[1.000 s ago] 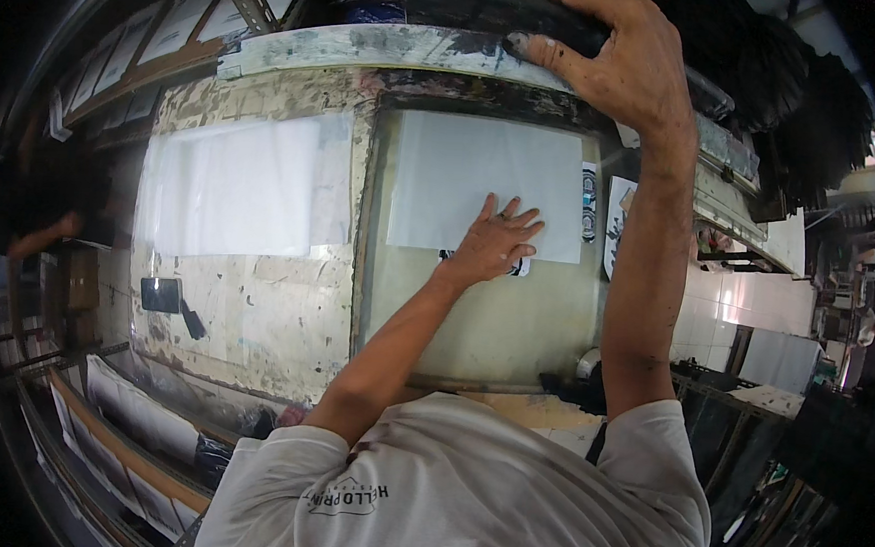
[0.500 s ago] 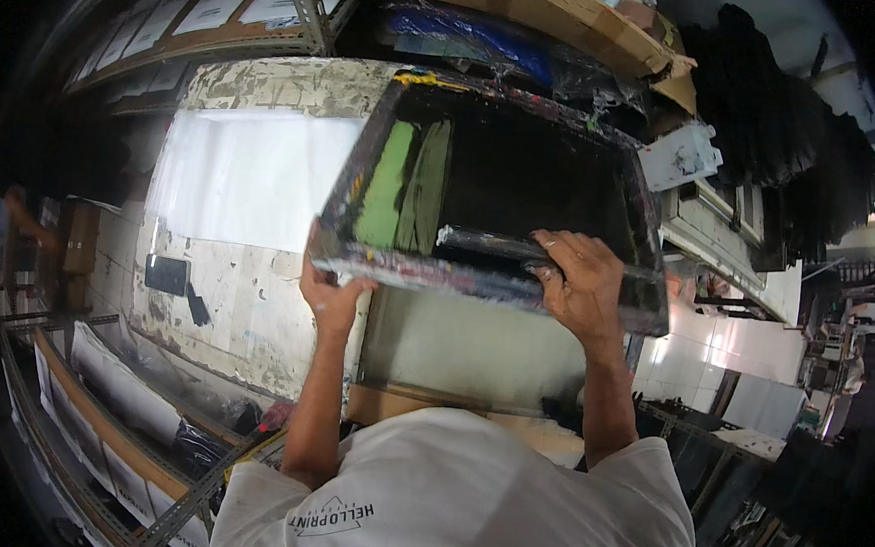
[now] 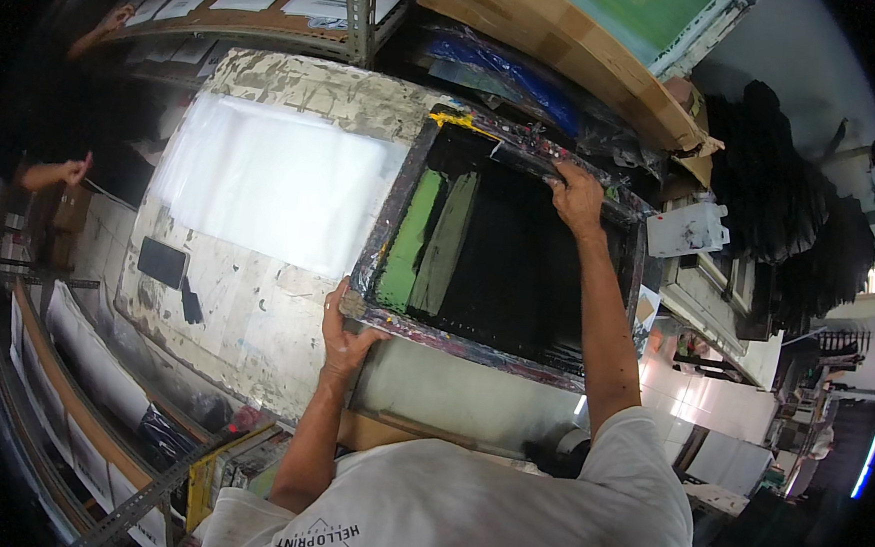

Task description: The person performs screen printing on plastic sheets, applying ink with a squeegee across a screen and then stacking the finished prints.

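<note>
A screen-printing frame (image 3: pixel 453 346) with paint-stained edges lies tilted over the table's right part. Inside it is a dark mesh with a green strip (image 3: pixel 409 242) and a grey-green strip (image 3: pixel 446 242) at its left. My left hand (image 3: pixel 346 340) grips the frame's near left corner, thumb along the near rail. At the far rail, my right hand (image 3: pixel 578 199) is closed around a long dark squeegee (image 3: pixel 519 161), which lies across the mesh. My right forearm covers part of the mesh's right side.
A white sheet (image 3: pixel 268 183) lies left of the frame on the paint-flaked table (image 3: pixel 225 306), near a dark phone-like slab (image 3: pixel 163 263). Another person's hand (image 3: pixel 61 172) shows at far left. A cardboard box (image 3: pixel 572 46) sits behind; a white plastic container (image 3: pixel 688 230) stands right.
My right hand has carried the squeegee from the near rail to the far rail. The frame appears lower and flatter, with my left hand still at its corner. The other person's hand has moved.
</note>
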`<state>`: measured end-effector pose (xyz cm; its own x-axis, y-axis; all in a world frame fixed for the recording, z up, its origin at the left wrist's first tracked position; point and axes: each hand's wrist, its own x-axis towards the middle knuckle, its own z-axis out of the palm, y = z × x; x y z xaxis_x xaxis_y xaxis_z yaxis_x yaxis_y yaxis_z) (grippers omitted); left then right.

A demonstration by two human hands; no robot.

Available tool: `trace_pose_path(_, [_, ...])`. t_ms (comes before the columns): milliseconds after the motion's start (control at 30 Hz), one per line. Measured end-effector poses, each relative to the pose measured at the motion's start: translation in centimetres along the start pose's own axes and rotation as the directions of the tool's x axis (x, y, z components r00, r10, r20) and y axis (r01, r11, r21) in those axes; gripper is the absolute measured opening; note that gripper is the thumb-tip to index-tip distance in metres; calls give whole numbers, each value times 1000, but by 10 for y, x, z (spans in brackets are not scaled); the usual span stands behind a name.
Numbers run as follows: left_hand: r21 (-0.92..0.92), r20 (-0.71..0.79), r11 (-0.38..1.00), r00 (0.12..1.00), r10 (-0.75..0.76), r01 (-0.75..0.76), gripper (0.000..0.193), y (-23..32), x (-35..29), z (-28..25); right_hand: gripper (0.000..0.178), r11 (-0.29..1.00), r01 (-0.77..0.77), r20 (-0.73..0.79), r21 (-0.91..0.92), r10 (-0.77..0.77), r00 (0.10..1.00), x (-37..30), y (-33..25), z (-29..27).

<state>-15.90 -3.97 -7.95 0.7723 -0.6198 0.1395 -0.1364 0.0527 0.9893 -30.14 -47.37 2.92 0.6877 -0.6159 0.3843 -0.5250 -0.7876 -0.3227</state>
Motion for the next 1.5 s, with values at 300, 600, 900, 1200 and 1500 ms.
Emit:
trace_pose_path(300, [76, -6, 996, 999, 49, -48, 112, 8, 3, 1, 35, 990, 138, 3, 6, -138, 990, -98, -66, -25])
trace_pose_path(600, [34, 22, 999, 999, 23, -24, 104, 15, 4, 1, 42, 989, 22, 139, 148, -43, 989, -201, -151, -95])
trace_pose_path(900, [398, 19, 884, 965, 261, -247, 103, 21, 10, -5, 68, 1000, 19, 357, 7, -20, 934, -193, -135, -74])
trace_pose_path(1200, [472, 32, 866, 985, 171, -166, 99, 27, 9, -5, 77, 999, -46, 194, -10, 47, 980, -149, -78, -14])
trace_pose_path(1500, [433, 25, 889, 988, 150, -146, 102, 35, 10, -5, 76, 993, 5, 69, -121, 3, 998, -2, 17, 30])
